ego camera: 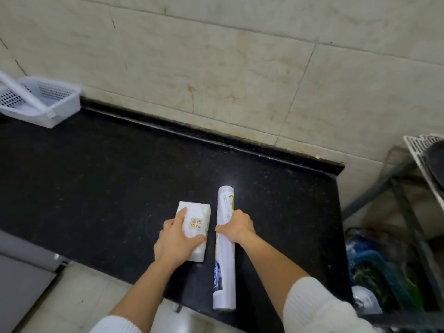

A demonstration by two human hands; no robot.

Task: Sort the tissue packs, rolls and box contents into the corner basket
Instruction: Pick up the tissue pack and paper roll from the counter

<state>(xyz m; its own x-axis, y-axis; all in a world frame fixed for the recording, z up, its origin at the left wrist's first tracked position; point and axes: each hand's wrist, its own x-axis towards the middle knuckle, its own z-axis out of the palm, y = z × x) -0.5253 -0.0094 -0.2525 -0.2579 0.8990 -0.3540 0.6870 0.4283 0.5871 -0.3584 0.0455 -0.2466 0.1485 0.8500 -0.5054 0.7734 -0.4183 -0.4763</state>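
A white tissue pack (195,227), rectangular and soft-cornered, with a pale label of gold characters on its top face, lies near the front edge of the black speckled surface (96,176), toward its right end. The left hand (176,239) grasps it, fingers spread over the top and the thumb pressed on the side nearest the roll. Just beside the pack, on its right and apart from it, lies a long white roll (224,248), running from front to back; its wrapper carries a small printed label with a green mark near the far end and dark blue print near the near end, which juts over the front edge. The right hand (236,228) is clenched round the roll's middle. Both sleeves are white. A white perforated basket (51,105) with its handle tilted across it stands in the far left corner of the surface, against the tiled wall (216,68), well apart from both hands.
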